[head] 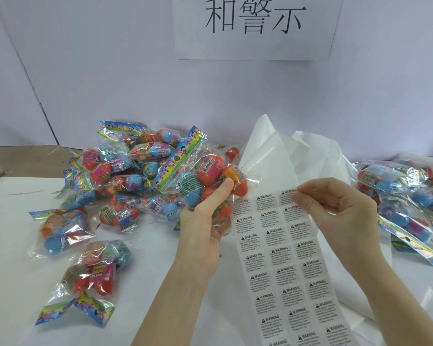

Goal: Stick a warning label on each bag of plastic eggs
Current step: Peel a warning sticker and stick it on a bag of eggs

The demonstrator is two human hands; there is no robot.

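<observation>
My left hand (205,221) gripped a clear bag of plastic eggs (198,176), orange, blue and pink under a rainbow header strip, just left of the warning label sheet (285,265). My right hand (335,208) pinched the top-right label (289,196), thumb and forefinger closed on its corner. More bags (115,171) lay heaped farther left of the sheet.

White label sheet (289,265), black print

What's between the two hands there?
In the head view, the label sheet lies between the left hand, holding a bag, and the right hand, which pinches its top label.
</observation>
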